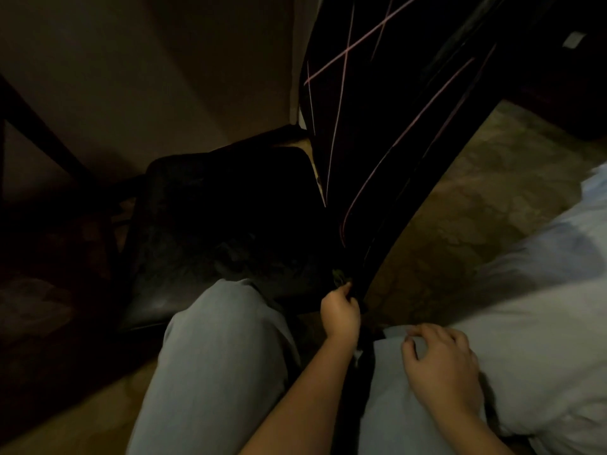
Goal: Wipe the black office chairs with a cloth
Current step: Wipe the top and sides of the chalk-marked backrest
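Note:
A black office chair fills the middle of the dim view; its padded seat (pixel 213 224) lies centre-left and its glossy back (pixel 377 126) rises toward the upper right. My left hand (pixel 340 311) is curled around a dark greenish cloth (pixel 338 278), of which only a small bit shows above the fingers. It holds the cloth against the lower edge of the chair back where it meets the seat. My right hand (pixel 440 366) rests on my right knee with fingers loosely bent, holding nothing.
My knees in light jeans (pixel 223 339) are close to the seat's front edge. White bedding (pixel 542 290) lies at the right. Patterned carpet (pixel 460 218) shows behind the chair back. A dark furniture frame (pixel 36 136) stands at the left by the wall.

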Demonstrator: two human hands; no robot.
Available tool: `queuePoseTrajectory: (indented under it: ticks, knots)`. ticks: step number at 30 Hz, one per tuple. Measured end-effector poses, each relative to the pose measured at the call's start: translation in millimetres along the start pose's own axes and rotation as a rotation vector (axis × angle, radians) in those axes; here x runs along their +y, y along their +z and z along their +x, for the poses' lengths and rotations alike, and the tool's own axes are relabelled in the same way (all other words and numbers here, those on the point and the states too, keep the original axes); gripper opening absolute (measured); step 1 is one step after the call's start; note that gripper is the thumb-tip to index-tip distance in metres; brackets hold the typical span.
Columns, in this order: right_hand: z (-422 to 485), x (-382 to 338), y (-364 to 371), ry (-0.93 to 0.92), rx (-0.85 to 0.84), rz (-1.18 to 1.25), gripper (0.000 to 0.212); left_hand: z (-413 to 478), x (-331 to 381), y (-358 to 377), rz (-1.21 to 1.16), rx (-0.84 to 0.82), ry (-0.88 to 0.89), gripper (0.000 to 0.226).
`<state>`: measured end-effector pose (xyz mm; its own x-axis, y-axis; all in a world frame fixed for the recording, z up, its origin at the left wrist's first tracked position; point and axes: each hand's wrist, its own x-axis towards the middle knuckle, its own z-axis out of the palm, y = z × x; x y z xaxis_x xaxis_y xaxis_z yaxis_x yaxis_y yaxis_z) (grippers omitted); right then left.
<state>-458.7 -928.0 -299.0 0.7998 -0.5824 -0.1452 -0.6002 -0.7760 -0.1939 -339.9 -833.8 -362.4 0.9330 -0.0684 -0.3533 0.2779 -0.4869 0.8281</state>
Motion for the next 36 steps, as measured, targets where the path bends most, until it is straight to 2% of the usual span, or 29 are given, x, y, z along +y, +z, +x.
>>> queuePoseTrajectory:
  ticks: [4,7,12,15,17,20,23,28,32,36]
  knots:
    - [-1,3,-1,-0.007,0.008,0.036,0.026,3,0,-4,0.063,-0.037,-0.013,0.036]
    - [-2,3,-2,-0.009,0.004,0.053,0.026,5,3,-10,0.208,-0.119,-0.045,0.017]
    - [-3,2,-6,-0.009,-0.035,0.056,0.030,-7,-9,-14,0.318,-0.203,-0.120,0.021]
    - [-3,2,-6,-0.017,-0.034,0.072,0.028,-13,-16,-19,0.235,-0.132,-0.122,0.026]
    - [-4,3,-5,-0.017,-0.038,0.078,0.027,-13,-9,-25,0.116,-0.024,-0.093,0.013]
    - [-5,2,-4,-0.009,-0.013,0.071,0.025,-8,1,-30,-0.081,0.103,-0.031,0.027]
    - [-5,1,-3,0.000,-0.011,0.074,0.025,-9,4,-28,-0.175,0.120,-0.013,0.034]
    - [-3,1,0,-0.026,0.002,0.062,0.026,-4,0,-14,-0.027,0.067,0.055,0.045]
    - [0,0,2,-0.032,0.018,0.071,0.021,1,3,-13,0.193,-0.008,0.115,0.053]
    - [3,-2,6,-0.040,0.023,0.056,0.020,12,3,-17,0.333,-0.021,0.165,0.046]
